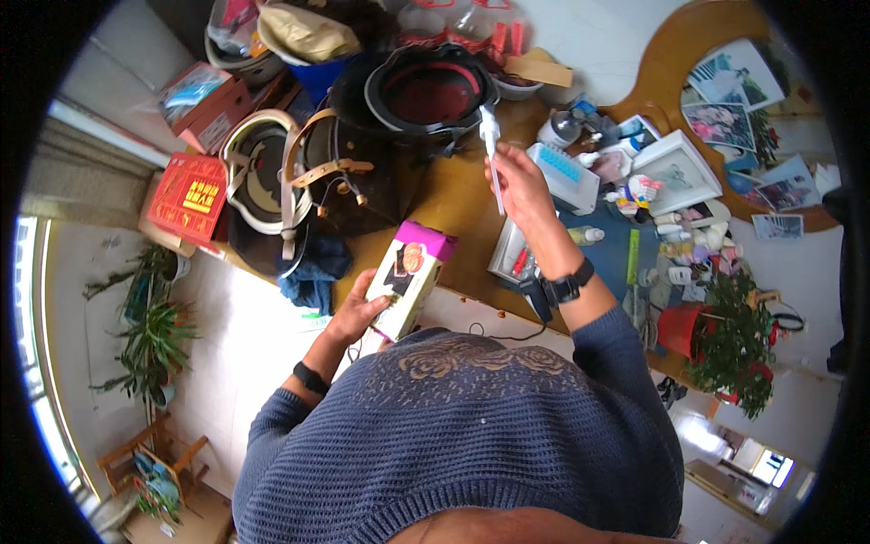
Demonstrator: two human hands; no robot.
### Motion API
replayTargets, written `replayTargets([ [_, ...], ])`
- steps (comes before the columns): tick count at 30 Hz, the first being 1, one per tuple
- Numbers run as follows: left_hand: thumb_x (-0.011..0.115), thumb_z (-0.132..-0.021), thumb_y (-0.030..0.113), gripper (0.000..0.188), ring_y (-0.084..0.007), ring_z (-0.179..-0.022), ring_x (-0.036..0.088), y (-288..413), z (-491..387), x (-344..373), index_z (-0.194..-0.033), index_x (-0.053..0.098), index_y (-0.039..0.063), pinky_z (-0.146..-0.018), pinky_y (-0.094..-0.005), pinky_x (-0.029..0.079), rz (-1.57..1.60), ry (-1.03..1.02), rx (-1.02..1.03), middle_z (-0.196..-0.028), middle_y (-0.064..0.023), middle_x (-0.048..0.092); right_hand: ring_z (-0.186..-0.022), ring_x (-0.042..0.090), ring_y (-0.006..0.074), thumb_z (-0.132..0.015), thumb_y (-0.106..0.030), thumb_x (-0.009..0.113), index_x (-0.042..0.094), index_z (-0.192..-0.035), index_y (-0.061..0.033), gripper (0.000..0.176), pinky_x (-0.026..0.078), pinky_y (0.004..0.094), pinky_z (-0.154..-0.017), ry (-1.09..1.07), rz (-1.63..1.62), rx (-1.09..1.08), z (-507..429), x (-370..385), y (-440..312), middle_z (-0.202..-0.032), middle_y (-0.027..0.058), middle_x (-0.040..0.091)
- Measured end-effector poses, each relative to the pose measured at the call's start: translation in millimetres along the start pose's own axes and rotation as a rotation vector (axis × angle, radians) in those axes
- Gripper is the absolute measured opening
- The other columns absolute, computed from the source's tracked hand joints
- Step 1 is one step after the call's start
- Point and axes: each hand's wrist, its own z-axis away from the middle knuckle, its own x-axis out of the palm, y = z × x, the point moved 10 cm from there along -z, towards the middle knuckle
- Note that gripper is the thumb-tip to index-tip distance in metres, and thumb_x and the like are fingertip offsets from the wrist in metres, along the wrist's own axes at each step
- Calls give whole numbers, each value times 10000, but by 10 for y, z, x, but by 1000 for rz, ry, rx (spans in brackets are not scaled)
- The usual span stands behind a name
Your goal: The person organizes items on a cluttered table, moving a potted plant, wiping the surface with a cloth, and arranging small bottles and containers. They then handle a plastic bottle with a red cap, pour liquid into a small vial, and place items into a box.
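Note:
My left hand [357, 309] grips a cream and purple box [410, 275] by its lower end, the thumb lying across its front. The box bears a printed picture and is tilted in front of my body, near the table's front edge. In my right hand [520, 183] is a white plastic pump dispenser head [489, 126] with a long tube. Its nozzle points up and its tube hangs down past my fingers. Behind the pump lies an upturned black helmet [435, 88] with a dark red lining. A white box with a blue top [565, 175] stands just right of my right hand.
On the wooden table [452, 197] sit a second helmet [266, 170], a brown bag [353, 197], a red box [188, 197] and a dark blue cloth [319, 272]. Small bottles, a white frame [677, 172] and a potted plant [734, 340] crowd the right side, by a mirror [652, 61].

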Motion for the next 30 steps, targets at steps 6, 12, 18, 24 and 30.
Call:
replayTargets([
  [6,813,-875,193,671,-180,-1130,600,14,74,-47,-1418,423,128,-975,-339,511,128,29,-61,-1240,-52,628,-738,673,202,-889,18,673,595,-1105,-31,235,569,289,-663,45,-13,-38,-771,-179,-665,-889,79,663],
  [12,835,-851,202,693,-195,-1140,608,83,78,-152,-1410,430,135,-998,-356,501,139,70,-48,-1243,-61,640,-680,636,122,-902,-65,667,623,-1016,-80,124,452,244,-494,250,428,-78,-1519,-742,-1136,-839,28,662],
  [18,825,-860,238,684,-180,-1157,589,111,83,-232,-1409,440,105,-1011,-345,482,45,48,-10,-1258,-48,632,-714,630,169,-860,-58,707,597,-1206,-35,364,485,270,-541,392,472,-316,-2460,-1216,-1708,-909,84,665],
  [24,819,-866,323,683,-169,-1167,548,64,1,-308,-1384,456,65,-1012,-329,461,-128,41,22,-1244,-58,602,-825,663,187,-869,-93,725,591,-1309,-56,461,545,317,-717,423,418,-544,-2208,-1718,-1917,-975,98,700],
  [30,812,-877,221,647,-179,-1180,570,-101,-173,-195,-1406,456,114,-1028,-338,469,133,-20,-95,-1300,-41,602,-852,655,188,-875,-85,691,646,-1208,-20,342,547,324,-720,281,718,-536,-1724,-1293,-1641,-969,89,698],
])
